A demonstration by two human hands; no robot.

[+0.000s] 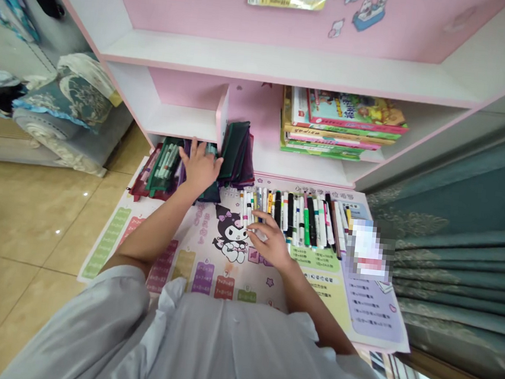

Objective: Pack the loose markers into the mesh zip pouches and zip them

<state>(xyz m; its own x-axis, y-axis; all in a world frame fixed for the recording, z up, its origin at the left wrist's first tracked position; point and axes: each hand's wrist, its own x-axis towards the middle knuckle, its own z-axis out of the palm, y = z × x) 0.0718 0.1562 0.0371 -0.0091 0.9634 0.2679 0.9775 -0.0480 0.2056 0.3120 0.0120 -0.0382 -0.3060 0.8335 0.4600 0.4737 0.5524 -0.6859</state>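
Our right hand is the nearer to the felt-tip markers, its fingers curved open at their left end, pinching nothing that we can make out. The markers lie side by side on a printed chart, their long axes running near to far and their row stretching rightward. Our left hand, spread, rests on dark mesh pouches left of the row, just before the pink shelf.
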